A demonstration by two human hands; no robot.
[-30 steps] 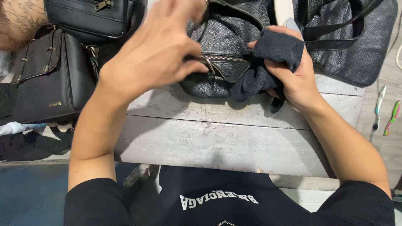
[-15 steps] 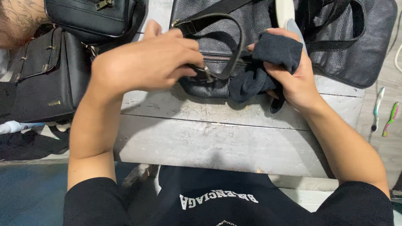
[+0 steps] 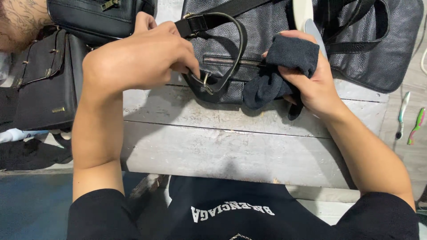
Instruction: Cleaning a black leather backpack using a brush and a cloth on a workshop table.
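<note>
The person's left hand (image 3: pixel 138 60) is closed around the strap (image 3: pixel 231 49) of a black pebbled-leather bag (image 3: pixel 267 26), pinching it close to the metal buckle (image 3: pixel 205 83) that hangs just below the fingers. The strap loops up from the buckle, arches over the front of the bag and runs back toward the hand. The right hand (image 3: pixel 313 82) clutches a dark cloth (image 3: pixel 284 66), bunched in the palm and wrapped over the fingers, and presses it against the bag's front just right of the zipper (image 3: pixel 227 61). A loose tail of cloth droops over the bag's near edge.

The bag lies at the far side of a worn grey wooden bench (image 3: pixel 231 146), its near edge resting on the planks between the two hands. A pale, flat object stands against the bag just beyond the right hand; what it is cannot be told.

To the far left, two more black handbags (image 3: pixel 49 80) sit close together, one overlapping the other. On the right, well apart from the bench, a white toothbrush (image 3: pixel 402 114) and a green-and-pink toothbrush (image 3: pixel 416 126) lie side by side on the floor.
</note>
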